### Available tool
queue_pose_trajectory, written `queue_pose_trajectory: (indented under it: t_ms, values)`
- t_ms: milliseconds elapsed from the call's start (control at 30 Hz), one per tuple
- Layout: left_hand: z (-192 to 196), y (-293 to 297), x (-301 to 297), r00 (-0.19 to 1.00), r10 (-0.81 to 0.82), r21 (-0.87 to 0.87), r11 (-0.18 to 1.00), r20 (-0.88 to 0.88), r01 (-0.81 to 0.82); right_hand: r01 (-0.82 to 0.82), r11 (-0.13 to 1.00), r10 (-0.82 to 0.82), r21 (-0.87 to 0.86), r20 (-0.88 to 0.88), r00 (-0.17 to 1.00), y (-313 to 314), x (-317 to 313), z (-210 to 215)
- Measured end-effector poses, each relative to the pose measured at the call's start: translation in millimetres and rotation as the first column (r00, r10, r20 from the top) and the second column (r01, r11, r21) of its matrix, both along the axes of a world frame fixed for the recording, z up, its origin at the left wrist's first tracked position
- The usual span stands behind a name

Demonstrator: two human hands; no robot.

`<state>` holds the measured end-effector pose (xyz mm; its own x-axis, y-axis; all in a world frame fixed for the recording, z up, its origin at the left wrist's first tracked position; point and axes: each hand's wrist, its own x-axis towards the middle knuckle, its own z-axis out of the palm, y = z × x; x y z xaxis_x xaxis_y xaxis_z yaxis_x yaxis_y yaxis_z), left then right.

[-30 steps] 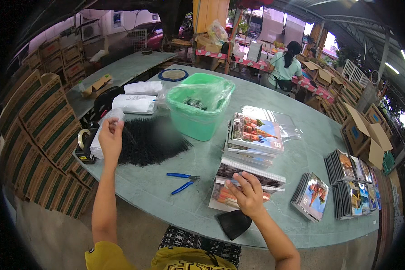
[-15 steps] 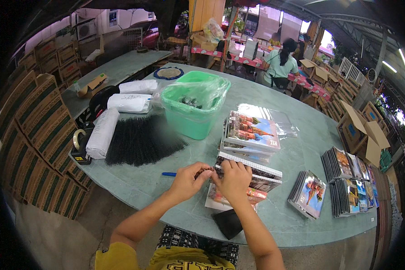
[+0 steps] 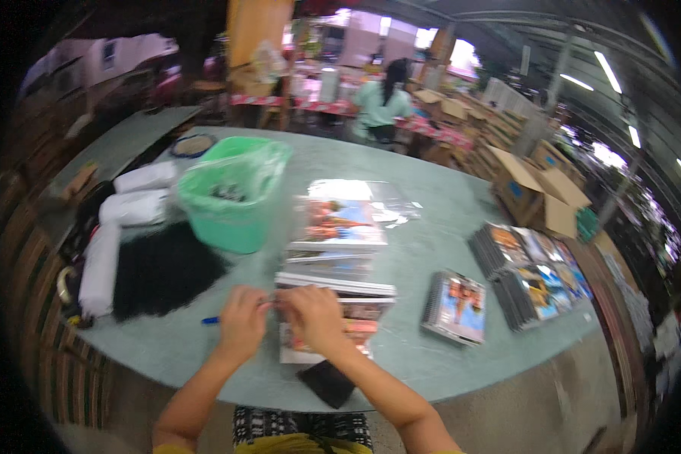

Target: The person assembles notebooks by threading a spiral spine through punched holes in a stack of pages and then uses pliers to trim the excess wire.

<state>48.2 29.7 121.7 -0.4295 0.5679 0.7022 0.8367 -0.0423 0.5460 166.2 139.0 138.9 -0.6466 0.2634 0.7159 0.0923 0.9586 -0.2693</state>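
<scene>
While both hands meet at the near edge of the grey-green table (image 3: 431,219), the left hand (image 3: 242,321) and right hand (image 3: 314,318) pinch together at the corner of a stack of picture packs (image 3: 337,303) lying flat right in front of the person. Blur hides exactly what the fingertips hold, so I cannot tell whether they clamp a pack or only touch it. Blue scissors (image 3: 210,320) peek out just left of the left hand. Beyond lie a black bundle (image 3: 163,268), white rolls (image 3: 102,265), a green bin (image 3: 231,193), and more packs (image 3: 530,276) well to the right.
</scene>
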Motion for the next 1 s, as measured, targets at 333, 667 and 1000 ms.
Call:
queue_pose_trajectory:
  t_ms: [333, 667, 1000]
  values:
    - [56.0, -5.2, -29.4, 0.937, -0.258, -0.235, 0.92, 0.235, 0.313, 0.112, 0.993, -0.113, 0.024, 0.037, 0.993, 3.4, -9.3, -1.5]
    - [55.4, -8.6, -48.0, 0.936, -0.213, -0.529, 0.779, 0.281, 0.336, 0.074, 0.997, -0.074, -0.005, -0.068, 0.995, 9.9, -6.2, -4.3]
    - [-69.9, -9.8, 63.4, 0.877, -0.471, -0.45, 0.806, -0.096, 0.384, 0.004, 0.989, 0.004, -0.147, 0.057, 0.998, 10.2, -8.4, -4.5]
